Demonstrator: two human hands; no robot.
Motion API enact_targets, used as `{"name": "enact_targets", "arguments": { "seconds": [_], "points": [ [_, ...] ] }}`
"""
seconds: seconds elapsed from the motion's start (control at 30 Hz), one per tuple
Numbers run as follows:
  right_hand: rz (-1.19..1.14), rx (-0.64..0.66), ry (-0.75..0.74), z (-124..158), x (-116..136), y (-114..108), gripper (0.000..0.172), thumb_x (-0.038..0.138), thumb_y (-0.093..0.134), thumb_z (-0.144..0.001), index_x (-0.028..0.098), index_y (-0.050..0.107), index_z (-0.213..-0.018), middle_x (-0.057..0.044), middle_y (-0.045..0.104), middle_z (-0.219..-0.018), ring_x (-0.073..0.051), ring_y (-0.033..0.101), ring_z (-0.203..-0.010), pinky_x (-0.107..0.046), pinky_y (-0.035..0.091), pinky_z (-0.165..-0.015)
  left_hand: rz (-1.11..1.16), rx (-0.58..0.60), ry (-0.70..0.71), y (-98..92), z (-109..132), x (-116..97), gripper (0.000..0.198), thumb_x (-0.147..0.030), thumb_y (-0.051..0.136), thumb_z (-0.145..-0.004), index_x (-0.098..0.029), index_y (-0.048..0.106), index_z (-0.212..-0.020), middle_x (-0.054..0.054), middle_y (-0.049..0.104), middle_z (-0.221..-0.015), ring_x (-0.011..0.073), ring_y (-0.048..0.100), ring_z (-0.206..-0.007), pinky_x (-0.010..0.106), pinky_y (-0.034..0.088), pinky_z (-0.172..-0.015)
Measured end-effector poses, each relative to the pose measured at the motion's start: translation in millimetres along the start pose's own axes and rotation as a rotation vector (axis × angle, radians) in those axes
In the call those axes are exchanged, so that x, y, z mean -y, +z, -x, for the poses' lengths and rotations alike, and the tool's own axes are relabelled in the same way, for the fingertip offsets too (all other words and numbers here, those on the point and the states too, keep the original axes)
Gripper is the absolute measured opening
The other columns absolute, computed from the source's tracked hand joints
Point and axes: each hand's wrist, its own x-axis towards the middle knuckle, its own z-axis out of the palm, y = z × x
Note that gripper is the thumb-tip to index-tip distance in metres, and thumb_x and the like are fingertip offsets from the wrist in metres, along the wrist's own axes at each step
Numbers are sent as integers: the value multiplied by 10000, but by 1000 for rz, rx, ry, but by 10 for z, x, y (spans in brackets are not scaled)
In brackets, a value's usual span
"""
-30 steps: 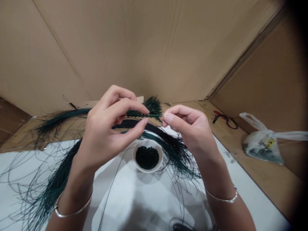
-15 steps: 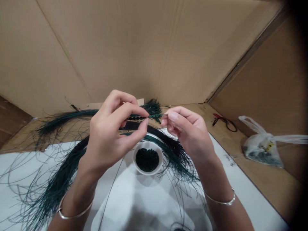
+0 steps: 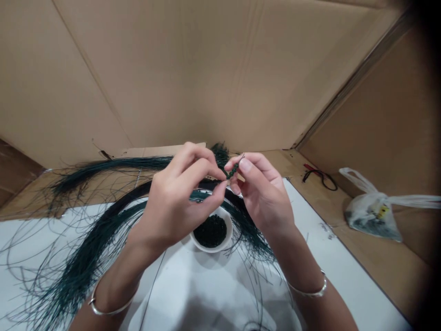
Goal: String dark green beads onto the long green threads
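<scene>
Green beaded strand (image 3: 232, 171), pinched by left hand (image 3: 175, 202) and right hand (image 3: 265, 195), fingers (image 3: 245, 165) closed, white bowl (image 3: 211, 248) below

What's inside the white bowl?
The white bowl holds a heap of small dark green beads. They cover its floor, so the bottom of the bowl can't be seen, and how deep the heap goes can't be told.

- Nothing legible anywhere
- Yellow label (image 3: 383, 211) on plastic bag (image 3: 367, 216): print too small to read
- Faint marks (image 3: 326, 231) on white sheet (image 3: 344, 276), left of bag: unreadable
</scene>
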Motion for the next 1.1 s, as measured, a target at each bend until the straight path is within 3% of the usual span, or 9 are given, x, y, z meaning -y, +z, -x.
{"name": "enact_targets", "arguments": {
  "seconds": [0.1, 0.17, 0.37, 0.63, 0.73, 0.9, 1.1],
  "points": [
    [3, 24, 28, 4, 37, -2, 104, 234, 728, -925, 250, 789, -843, 18, 726, -813, -74, 516, -634, -184, 471, -609, 9, 87, 60, -23, 4, -2, 41, -180, 722, -895, -172, 727, -935, 94, 703, -1090, 214, 687, -983, 371, 559, -802],
    [44, 33, 41, 8, 62, -18, 93, 241, 739, -922, 246, 788, -844, 22, 721, -797, -71, 506, -629, -182, 453, -596, 6, 79, 67, -51, 0, -3, 44, -225, 712, -920, -187, 732, -909, 94, 712, -1109, 242, 689, -1039, 422, 542, -874],
    [172, 103, 54, 33, 83, -63, 52, 291, 778, -915, 257, 794, -879, 23, 731, -796, -82, 560, -687, -194, 447, -602, 55, -68, -61, -92, -9, -20, 122, -126, 695, -937, -220, 739, -1001, 22, 738, -1043, 152, 701, -958, 310, 563, -886],
    [131, 151, 90, 43, 70, -55, 44, 280, 781, -911, 250, 801, -887, 16, 763, -849, -112, 687, -818, -231, 559, -771, 36, -62, -27, -70, -1, -36, 139, -137, 724, -922, -244, 777, -991, 8, 756, -1000, 151, 716, -901, 305, 588, -847],
    [164, 145, 79, 48, 87, -46, 43, 286, 787, -903, 252, 798, -879, 17, 765, -849, -118, 692, -826, -244, 567, -797, 124, -70, -94, -81, 7, -40, 148, -138, 719, -926, -253, 768, -1006, 4, 749, -1017, 148, 702, -916, 315, 583, -861],
    [303, 117, 72, 80, 141, -12, 47, 280, 832, -846, 248, 798, -843, 13, 758, -819, -141, 677, -789, -275, 554, -757, 282, 18, -213, -109, 16, 8, 98, -179, 718, -935, -265, 755, -965, 13, 740, -994, 179, 700, -946, 351, 585, -841],
    [516, 81, 61, 114, 167, 17, 118, 338, 841, -829, 224, 813, -843, -12, 744, -790, -162, 645, -749, -309, 508, -698, 250, 65, -185, -158, 10, 61, 107, -161, 753, -903, -265, 736, -884, 2, 722, -981, 169, 697, -938, 373, 592, -915]
  ]
}}
